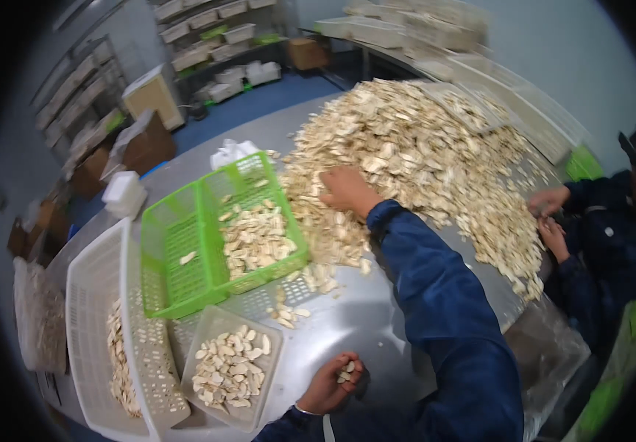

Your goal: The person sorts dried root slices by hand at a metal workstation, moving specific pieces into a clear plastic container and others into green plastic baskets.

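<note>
A large heap of pale, dried-looking slices covers the far part of the metal table. At the heap's left side my right hand reaches in, fingers bent down among the slices; what they grip is hidden. My left hand is near the table's front edge, palm up, fingers curled round a few pale slices. Left of my right hand lies a green two-part basket; its right compartment holds many slices, its left one a single slice. A translucent square tray of slices sits left of my left hand.
A white perforated basket stands at the left, with slices in it. Loose slices lie near the green basket. At right a co-worker's hands are at the heap's edge. White trays are stacked at the back.
</note>
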{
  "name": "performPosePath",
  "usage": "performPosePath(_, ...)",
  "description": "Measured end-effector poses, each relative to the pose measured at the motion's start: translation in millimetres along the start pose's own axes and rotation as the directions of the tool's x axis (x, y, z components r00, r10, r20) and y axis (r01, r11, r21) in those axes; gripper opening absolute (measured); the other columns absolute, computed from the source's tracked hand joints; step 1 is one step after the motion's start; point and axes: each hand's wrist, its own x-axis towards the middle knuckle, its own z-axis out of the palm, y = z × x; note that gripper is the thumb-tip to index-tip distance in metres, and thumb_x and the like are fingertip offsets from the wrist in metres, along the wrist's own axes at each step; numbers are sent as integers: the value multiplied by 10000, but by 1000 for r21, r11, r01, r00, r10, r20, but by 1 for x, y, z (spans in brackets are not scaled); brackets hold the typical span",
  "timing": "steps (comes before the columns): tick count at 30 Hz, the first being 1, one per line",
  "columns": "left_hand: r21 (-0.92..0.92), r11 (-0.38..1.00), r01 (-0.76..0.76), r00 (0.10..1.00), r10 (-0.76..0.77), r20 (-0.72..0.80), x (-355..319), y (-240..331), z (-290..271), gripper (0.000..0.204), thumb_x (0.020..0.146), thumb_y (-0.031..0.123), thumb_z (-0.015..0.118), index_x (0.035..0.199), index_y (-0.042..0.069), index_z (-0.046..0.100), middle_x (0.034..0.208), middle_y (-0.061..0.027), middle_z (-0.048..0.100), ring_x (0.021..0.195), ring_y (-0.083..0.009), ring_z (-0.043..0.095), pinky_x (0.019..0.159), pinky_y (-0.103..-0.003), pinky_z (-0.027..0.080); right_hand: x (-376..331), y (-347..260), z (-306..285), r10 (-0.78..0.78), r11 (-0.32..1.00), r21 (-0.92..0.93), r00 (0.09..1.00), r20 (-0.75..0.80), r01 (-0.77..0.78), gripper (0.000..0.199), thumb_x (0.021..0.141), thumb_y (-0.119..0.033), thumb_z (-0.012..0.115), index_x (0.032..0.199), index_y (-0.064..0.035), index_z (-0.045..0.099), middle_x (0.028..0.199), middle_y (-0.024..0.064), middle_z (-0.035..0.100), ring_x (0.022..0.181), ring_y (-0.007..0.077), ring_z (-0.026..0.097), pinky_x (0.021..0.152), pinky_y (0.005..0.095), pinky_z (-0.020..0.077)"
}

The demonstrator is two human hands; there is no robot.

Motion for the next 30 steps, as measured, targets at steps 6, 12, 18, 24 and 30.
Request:
performPosePath(6,-82,995,-52,998,48,-43,1,3,-6,219,988,206,426,1082,39,530,873,-103,582,694,-168,542,553,-250,458,-65,-9,-7,-34,993,111,999,30,31,461,807,-407,635,1101,-51,616,977,194,635,974,371,586,838,484,470)
performPosePath(12,-35,999,-39,997,41,58,6,6,-9,205,983,234,463,1030,61,564,889,-54,596,701,-112,520,535,-211,401,-149,-27,-49,22,901,433,1000,7,-23,498,837,-319,639,1221,-12,562,1178,199,581,1079,375,540,935,424,437)
performPosePath(18,53,996,-75,997,73,34,8,2,-10,246,989,244,437,1014,48,584,878,-44,616,696,-110,531,533,-210,409,-204,-57,-49,-181,929,338,981,72,147,457,808,-286,695,1221,-113,605,1298,183,522,1195,373,489,1018,443,385)
performPosePath(24,208,974,-93,995,84,50,1,2,0,253,977,250,471,1052,35,583,866,-34,588,695,-88,501,527,-193,390,-236,-71,-72,-38,990,137,999,-32,42,340,762,-175,706,1090,-99,657,1274,165,535,1171,369,502,968,435,421)
performPosePath(30,209,976,-68,997,61,40,-1,1,4,225,979,226,458,1058,36,547,862,-45,578,626,-87,463,495,-201,371,-250,-124,-78,94,939,323,993,77,-114,284,775,-143,663,1053,-87,653,1033,128,634,971,347,583,814,407,491)
